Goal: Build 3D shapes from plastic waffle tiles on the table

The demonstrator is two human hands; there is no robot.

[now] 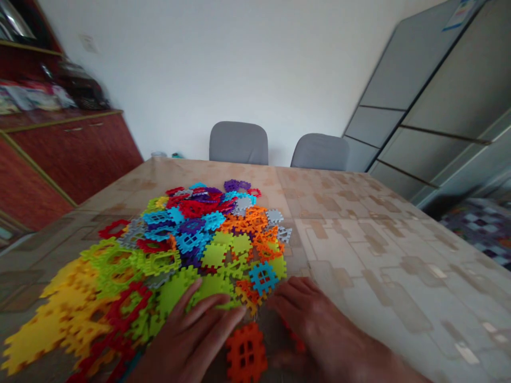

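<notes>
A loose heap of toothed plastic building pieces in many colours spreads over the table. My left hand (199, 332) lies over the near side of the heap, fingers stretched and apart, by the large green square pieces (178, 290). At the heap's near right edge is my right hand (309, 314), its fingers curled down and slightly blurred. Part of a red building piece (294, 338) shows within its grasp, mostly covered by the hand. An orange-red window piece (246, 352) lies flat between both hands. Just beyond the right fingertips rests a blue window piece (263, 277).
Yellow pieces (51, 319) reach the near left of the patterned table (359, 255). Two grey chairs (238, 142) stand at the far edge, before a white wall. A red-brown cabinet (75, 154) is on the left, and a grey refrigerator-like unit (399, 69) is on the right.
</notes>
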